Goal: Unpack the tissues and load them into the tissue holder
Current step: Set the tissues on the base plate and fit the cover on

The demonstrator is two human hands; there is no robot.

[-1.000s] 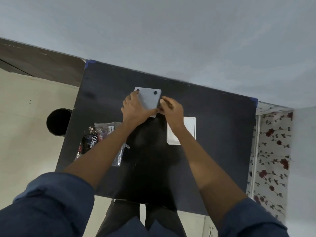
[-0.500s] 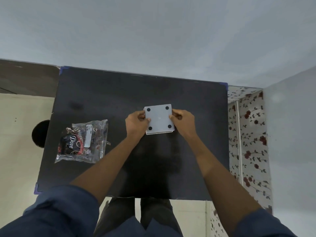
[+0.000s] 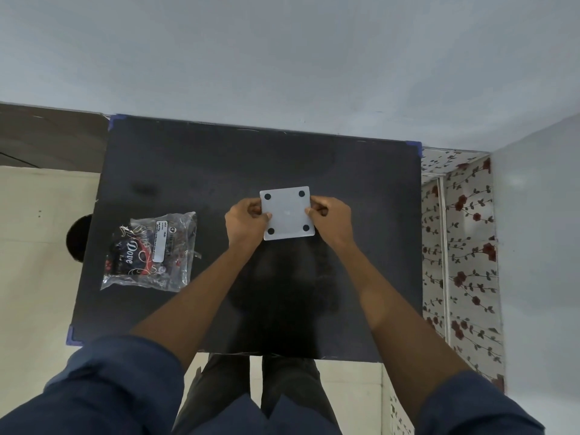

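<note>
Pale blue walls frame the black square tabletop (image 3: pixel 188 171) I am looking down on, its corners tipped with blue tape. Near the table's middle I see the pale grey square tissue holder (image 3: pixel 287 213), turned so a flat face with four black round pads at its corners points up at me. It is held between both hands: my left hand (image 3: pixel 246 222) clasps its left edge, thumb over the top face, and my right hand (image 3: pixel 331 219) clasps its right edge the same way. Whether the holder rests on the table or sits just above it, I cannot tell. Well apart to the left lies a crumpled clear plastic wrapper with dark "Dove" printing (image 3: pixel 150 251), flat on the tabletop. Dark blue sleeves (image 3: pixel 119 381) cover both upper arms. Right of the table hangs a white cloth with red roses (image 3: pixel 461 246).
</note>
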